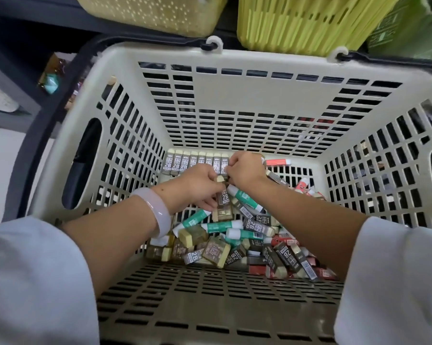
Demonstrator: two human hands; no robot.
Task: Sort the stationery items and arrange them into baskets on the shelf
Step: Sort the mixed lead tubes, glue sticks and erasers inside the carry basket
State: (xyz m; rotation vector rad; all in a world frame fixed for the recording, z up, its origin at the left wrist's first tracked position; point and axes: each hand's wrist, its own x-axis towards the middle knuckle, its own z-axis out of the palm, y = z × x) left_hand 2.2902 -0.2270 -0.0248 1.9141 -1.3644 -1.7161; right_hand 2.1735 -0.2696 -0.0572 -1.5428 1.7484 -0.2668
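Note:
Both my hands reach deep into a beige slotted basket (235, 90). A neat row of 2B erasers (185, 163) in dark sleeves stands along its far wall. My left hand (197, 185) holds a 2B eraser (223, 194) upright between its curled fingers. My right hand (246, 168) pinches something at the right end of the row; its fingers hide what it is. Below my hands lies a loose heap of erasers (217, 250), green-and-white glue sticks (222, 226) and red-sleeved erasers (284, 241).
Two yellow-green baskets (304, 23) (150, 11) sit on the shelf above the beige basket. A dark shelf frame (23, 100) runs on the left with small items behind it. A pale bangle (157, 210) circles my left wrist.

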